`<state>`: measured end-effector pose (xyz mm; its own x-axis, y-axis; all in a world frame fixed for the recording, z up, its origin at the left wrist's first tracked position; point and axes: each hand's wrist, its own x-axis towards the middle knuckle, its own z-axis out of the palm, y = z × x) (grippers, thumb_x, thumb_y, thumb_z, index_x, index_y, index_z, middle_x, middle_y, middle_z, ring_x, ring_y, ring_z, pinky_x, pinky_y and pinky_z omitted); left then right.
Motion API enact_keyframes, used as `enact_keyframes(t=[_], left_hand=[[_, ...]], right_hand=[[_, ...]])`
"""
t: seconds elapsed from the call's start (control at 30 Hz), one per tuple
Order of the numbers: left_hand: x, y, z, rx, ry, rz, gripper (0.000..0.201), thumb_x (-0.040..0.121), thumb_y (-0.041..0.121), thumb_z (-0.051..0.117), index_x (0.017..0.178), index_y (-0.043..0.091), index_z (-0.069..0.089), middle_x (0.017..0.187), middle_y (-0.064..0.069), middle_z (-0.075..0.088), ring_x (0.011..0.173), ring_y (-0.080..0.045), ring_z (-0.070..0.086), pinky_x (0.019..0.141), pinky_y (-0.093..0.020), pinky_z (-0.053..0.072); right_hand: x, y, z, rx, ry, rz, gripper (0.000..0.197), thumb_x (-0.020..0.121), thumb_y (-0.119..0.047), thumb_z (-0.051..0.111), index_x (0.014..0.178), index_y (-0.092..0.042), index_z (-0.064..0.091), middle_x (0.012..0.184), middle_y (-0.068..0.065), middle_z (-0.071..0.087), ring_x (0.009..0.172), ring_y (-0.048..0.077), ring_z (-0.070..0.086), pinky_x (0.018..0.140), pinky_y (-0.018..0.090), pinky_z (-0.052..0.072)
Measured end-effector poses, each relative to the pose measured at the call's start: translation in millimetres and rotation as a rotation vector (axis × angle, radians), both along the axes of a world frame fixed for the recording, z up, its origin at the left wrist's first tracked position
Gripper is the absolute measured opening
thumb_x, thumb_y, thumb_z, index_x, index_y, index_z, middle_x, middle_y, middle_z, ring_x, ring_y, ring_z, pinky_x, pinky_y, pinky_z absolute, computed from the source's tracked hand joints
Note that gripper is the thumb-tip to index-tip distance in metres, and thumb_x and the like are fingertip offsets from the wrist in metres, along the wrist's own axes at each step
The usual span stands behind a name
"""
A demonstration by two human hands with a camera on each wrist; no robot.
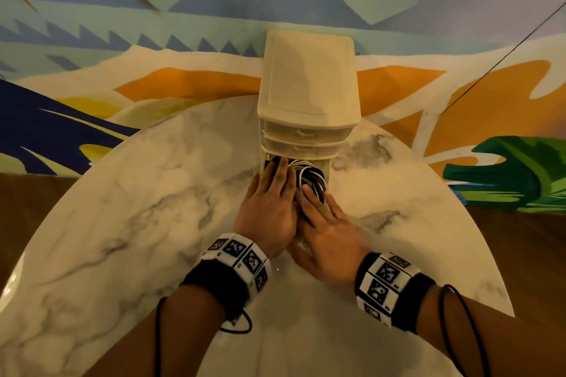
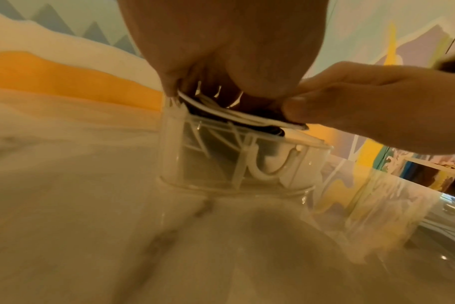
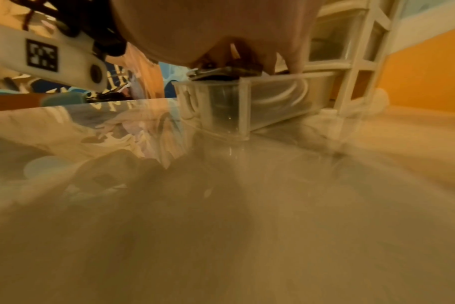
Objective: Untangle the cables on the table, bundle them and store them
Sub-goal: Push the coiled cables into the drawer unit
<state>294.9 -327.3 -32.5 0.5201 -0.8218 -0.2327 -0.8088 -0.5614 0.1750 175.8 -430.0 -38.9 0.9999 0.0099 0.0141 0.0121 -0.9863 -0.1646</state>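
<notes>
Over the pulled-out bottom drawer (image 1: 327, 190) of the little drawer unit (image 1: 307, 95), both hands lie flat, side by side, palms down on the cables (image 1: 311, 176). Left hand (image 1: 269, 202) has its fingers stretched straight forward over the black and white coils, reaching toward the unit, so it's pressing rather than gripping. Right hand (image 1: 326, 228) is angled in from the right, fingers also pretty straight and laid across the near end of the bundle, thumb sticking out toward the body. The cables sit in that open drawer on the table (image 1: 153, 223), heaped above its rim; in the left wrist view a flat stack of loops (image 2: 237, 118) pokes out over the clear drawer wall (image 2: 247, 164) with the right thumb tip touching it. Most of the bundle is hidden under the hands, so I can't tell how it's tied or how many cables there are. The right wrist view is blurry and only shows a sliver of cable (image 3: 216, 74) squashed between palm and drawer edge. Both forearms are cut off at the bottom of the head view.
</notes>
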Motion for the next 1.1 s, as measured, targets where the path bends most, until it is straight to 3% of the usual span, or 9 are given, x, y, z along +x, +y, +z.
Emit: enact_keyframes(t=[0.07, 0.1, 0.23, 0.33, 0.6, 0.73, 0.9, 1.03, 1.1], left_hand=[[2, 3, 0, 0.037, -0.015, -0.006, 0.072, 0.085, 0.041, -0.006, 0.150, 0.012, 0.004, 0.158, -0.007, -0.008, 0.146, -0.026, -0.004, 0.117, -0.046, 0.009], [4, 4, 1, 0.042, -0.011, -0.008, 0.069, 0.087, 0.041, -0.004, 0.150, 0.013, 0.002, 0.158, -0.006, -0.010, 0.145, -0.025, -0.005, 0.117, -0.047, 0.009], [5, 4, 8, 0.049, -0.017, -0.011, 0.057, 0.100, 0.034, 0.019, 0.150, 0.014, 0.001, 0.158, -0.004, -0.010, 0.145, -0.026, -0.009, 0.117, -0.050, 0.002], [2, 4, 10, 0.072, -0.072, -0.006, 0.058, 0.100, 0.036, 0.021, 0.150, 0.017, 0.001, 0.158, -0.003, -0.010, 0.144, -0.031, -0.009, 0.115, -0.055, -0.003], [15, 1, 19, -0.079, 0.069, -0.032, 0.056, 0.099, 0.031, 0.028, 0.149, 0.014, 0.012, 0.158, -0.007, 0.006, 0.146, -0.025, 0.002, 0.118, -0.044, 0.008], [8, -1, 21, -0.033, -0.025, -0.025, 0.055, 0.100, 0.033, 0.020, 0.150, 0.012, 0.007, 0.158, -0.008, 0.004, 0.146, -0.023, 0.001, 0.118, -0.043, 0.001], [-8, -8, 16, -0.018, 0.054, 0.039, 0.063, 0.100, 0.040, 0.014, 0.148, 0.007, -0.008, 0.158, -0.012, -0.008, 0.146, -0.022, -0.008, 0.119, -0.036, -0.002], [-14, -14, 7, -0.014, 0.059, 0.065, 0.080, 0.084, 0.052, -0.013, 0.148, 0.006, -0.007, 0.157, -0.014, -0.014, 0.144, -0.024, -0.015, 0.118, -0.037, -0.005], [-17, -14, 4, -0.025, 0.066, 0.081, 0.084, 0.080, 0.054, -0.015, 0.148, 0.006, -0.005, 0.156, -0.014, -0.015, 0.144, -0.024, -0.017, 0.118, -0.038, -0.006]], right_hand=[[-1, 1, 2, -0.012, 0.149, 0.018, 0.092, 0.078, -0.069, 0.040, 0.147, -0.010, 0.027, 0.156, 0.014, 0.016, 0.144, 0.032, 0.009, 0.116, 0.053, 0.013], [1, -1, 2, -0.052, 0.194, 0.027, 0.097, 0.075, -0.072, 0.043, 0.147, -0.010, 0.026, 0.155, 0.015, 0.016, 0.144, 0.034, 0.010, 0.115, 0.053, 0.011], [12, -1, -3, -0.208, 0.153, 0.032, 0.080, 0.058, -0.053, 0.077, 0.126, -0.012, 0.059, 0.132, 0.018, 0.055, 0.123, 0.040, 0.051, 0.102, 0.056, 0.035], [14, 2, -5, -0.179, 0.096, 0.028, 0.077, 0.051, -0.047, 0.083, 0.119, -0.014, 0.065, 0.126, 0.018, 0.060, 0.117, 0.038, 0.057, 0.097, 0.058, 0.039], [19, -12, 8, -0.141, 0.095, 0.059, 0.059, 0.071, -0.047, 0.071, 0.121, -0.017, 0.061, 0.130, 0.014, 0.056, 0.124, 0.034, 0.051, 0.103, 0.063, 0.027], [18, -18, 11, -0.107, 0.082, 0.082, 0.059, 0.072, -0.046, 0.069, 0.122, -0.016, 0.060, 0.127, 0.011, 0.058, 0.125, 0.031, 0.051, 0.102, 0.063, 0.029], [16, -26, 4, -0.148, 0.119, 0.105, 0.065, 0.070, -0.045, 0.072, 0.125, -0.014, 0.059, 0.135, 0.014, 0.054, 0.129, 0.032, 0.047, 0.103, 0.065, 0.033], [19, -24, -2, -0.157, 0.133, 0.089, 0.080, 0.069, -0.044, 0.072, 0.137, -0.008, 0.048, 0.144, 0.018, 0.043, 0.135, 0.033, 0.039, 0.107, 0.062, 0.025], [19, -23, -4, -0.130, 0.149, 0.081, 0.083, 0.076, -0.044, 0.065, 0.144, -0.007, 0.036, 0.151, 0.017, 0.031, 0.141, 0.030, 0.028, 0.111, 0.059, 0.019]])
